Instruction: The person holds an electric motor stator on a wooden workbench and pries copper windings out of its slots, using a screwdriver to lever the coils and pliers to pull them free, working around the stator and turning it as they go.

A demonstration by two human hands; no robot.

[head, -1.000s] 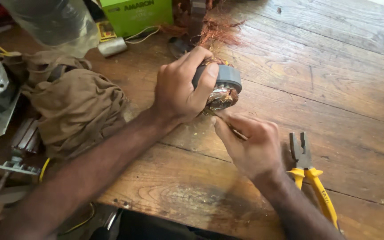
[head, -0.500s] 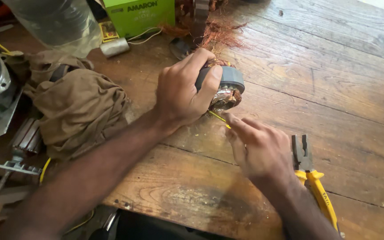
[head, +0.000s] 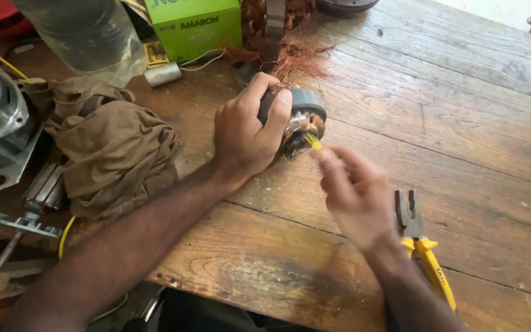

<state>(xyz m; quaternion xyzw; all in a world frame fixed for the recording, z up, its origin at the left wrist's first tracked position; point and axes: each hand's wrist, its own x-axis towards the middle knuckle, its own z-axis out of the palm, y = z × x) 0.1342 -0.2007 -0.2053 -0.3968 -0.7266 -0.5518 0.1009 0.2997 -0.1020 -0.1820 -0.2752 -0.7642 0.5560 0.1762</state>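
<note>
Soft daylight falls from the upper right, brightest at the far corner of the bench (head: 462,92). Shadows are faint and short. The right hand (head: 354,193) is smeared by motion blur; the left hand (head: 244,132) stays sharp.

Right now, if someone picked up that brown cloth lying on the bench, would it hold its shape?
Probably not. The brown cloth lies crumpled in soft folds, so it would likely droop and hang limp. It looks thin, so probably light for its bulk. On the rough wooden bench it would likely drag and bunch up rather than slide.
</note>
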